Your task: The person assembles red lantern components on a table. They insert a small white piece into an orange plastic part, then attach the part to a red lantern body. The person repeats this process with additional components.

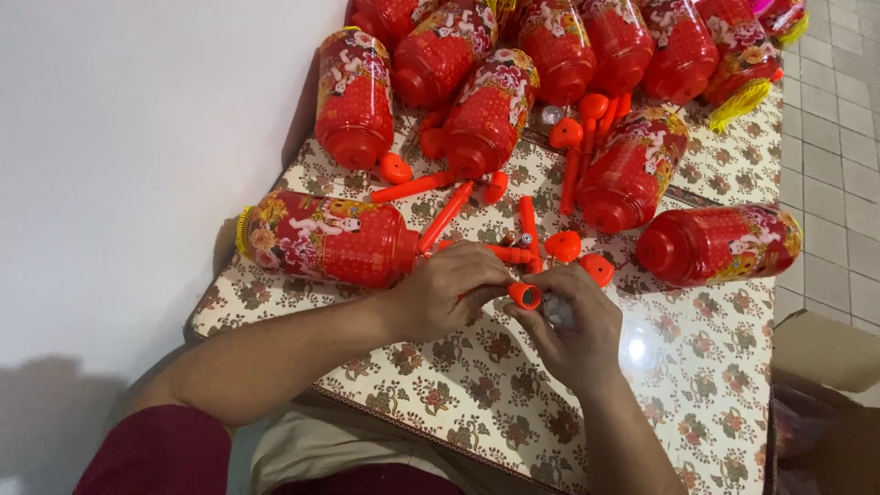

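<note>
My left hand [449,291] and my right hand [573,325] meet over the table's front middle. Between them is a small orange tube [524,294], its open round end facing up; the left fingers wrap its body and the right fingertips pinch its rim. Small pale objects [556,310] sit in my right palm; I cannot tell what they are. A red flowered plastic lantern [325,237] lies on its side just left of my left hand. Loose orange sticks [445,218] and orange caps [563,245] lie just beyond my hands.
Several more red lanterns [490,112] lie across the far half of the floral-covered table [697,367], one [720,243] at the right. A white wall runs along the left. A cardboard box [825,353] stands at the right edge, on a tiled floor.
</note>
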